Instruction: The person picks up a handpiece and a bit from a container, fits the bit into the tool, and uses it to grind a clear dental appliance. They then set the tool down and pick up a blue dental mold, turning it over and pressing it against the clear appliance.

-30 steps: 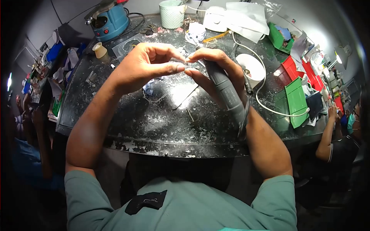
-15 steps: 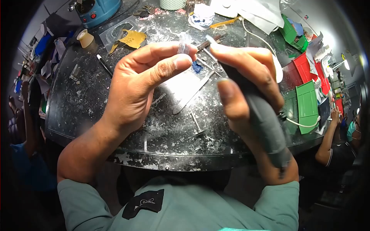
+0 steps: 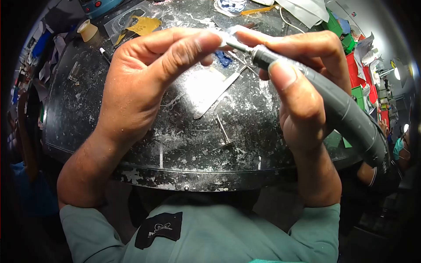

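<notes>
Evidently, the left hand pinched a small clear piece over the table, while the right hand gripped a black drill, its tip right at the piece. Yellow scrap lay far left.

Tabletop rm L, handpiece obstr. R

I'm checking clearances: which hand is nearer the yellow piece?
Left. The left hand is just on the near side of the yellow piece; the right hand is well off to its right, holding a handpiece.
</notes>
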`<state>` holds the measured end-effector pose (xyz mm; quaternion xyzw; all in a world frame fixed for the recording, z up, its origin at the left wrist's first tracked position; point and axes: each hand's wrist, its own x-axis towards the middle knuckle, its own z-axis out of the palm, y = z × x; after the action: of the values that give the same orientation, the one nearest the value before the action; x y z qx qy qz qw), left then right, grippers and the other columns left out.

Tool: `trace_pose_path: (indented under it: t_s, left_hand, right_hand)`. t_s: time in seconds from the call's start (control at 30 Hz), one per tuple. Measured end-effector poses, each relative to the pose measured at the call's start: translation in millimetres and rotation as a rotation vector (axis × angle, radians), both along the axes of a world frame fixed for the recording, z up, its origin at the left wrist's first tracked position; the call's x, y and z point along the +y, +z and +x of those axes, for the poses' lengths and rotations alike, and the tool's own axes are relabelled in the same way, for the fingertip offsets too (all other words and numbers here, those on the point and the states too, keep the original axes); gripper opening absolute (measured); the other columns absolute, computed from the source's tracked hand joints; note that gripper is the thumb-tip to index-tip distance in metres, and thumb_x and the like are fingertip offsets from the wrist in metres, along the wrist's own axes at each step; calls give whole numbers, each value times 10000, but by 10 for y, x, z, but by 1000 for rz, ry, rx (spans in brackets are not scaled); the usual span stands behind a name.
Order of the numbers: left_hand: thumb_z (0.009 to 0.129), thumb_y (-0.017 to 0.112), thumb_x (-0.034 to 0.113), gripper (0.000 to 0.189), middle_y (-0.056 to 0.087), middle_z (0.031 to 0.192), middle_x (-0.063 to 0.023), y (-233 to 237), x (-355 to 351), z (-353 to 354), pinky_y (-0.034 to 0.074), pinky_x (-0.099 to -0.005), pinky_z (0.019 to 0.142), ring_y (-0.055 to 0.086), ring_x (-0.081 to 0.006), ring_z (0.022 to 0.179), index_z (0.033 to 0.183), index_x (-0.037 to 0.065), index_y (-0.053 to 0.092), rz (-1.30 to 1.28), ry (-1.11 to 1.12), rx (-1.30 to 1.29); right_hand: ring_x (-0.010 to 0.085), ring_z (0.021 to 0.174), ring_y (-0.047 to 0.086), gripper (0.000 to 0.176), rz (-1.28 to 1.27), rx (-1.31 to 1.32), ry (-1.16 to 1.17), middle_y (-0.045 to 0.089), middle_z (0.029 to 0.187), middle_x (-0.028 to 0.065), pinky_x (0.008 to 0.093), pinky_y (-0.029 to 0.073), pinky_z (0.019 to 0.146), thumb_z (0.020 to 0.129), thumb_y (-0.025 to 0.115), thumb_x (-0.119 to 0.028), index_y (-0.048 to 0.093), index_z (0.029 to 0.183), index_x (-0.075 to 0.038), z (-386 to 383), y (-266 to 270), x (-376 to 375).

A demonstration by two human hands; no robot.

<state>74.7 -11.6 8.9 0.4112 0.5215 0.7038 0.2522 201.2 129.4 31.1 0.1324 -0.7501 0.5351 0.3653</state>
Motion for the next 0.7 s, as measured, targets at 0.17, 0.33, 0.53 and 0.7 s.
trace_pose_path:
  t_s: [0.17,0.33,0.53,0.7]
  left_hand:
    - [1013,448,283,342,624,959,-37,-82,15,-115,368,-231,763,497,-68,830,1105,-11,597,-47,-26,-84]
    - [1024,414,263,374,611,990,-78,-108,0,-17,392,-259,788,495,-91,828,1195,-45,538,25,66,-164]
    - [985,300,290,456,589,1001,-99,-21,-46,-105,369,-267,782,476,-124,879,1118,-79,532,127,-236,-102]
    - [954,329,258,453,588,1009,-121,-8,-70,-97,369,-266,808,490,-126,906,1150,-102,522,41,-21,146]
  right_hand:
    - [139,701,578,244,54,-54,-164,628,874,146,249,480,686,794,577,-110,573,960,68,4,-88,232]
    - [154,726,594,258,81,-52,-149,610,887,137,257,488,696,789,580,-105,579,976,74,38,-67,104]
    - [179,760,604,353,-20,144,6,594,938,158,299,495,750,821,549,-147,538,1084,88,48,-136,326]
    - [180,749,588,353,74,191,154,593,910,161,290,485,758,846,524,-184,529,1087,74,31,-20,202]
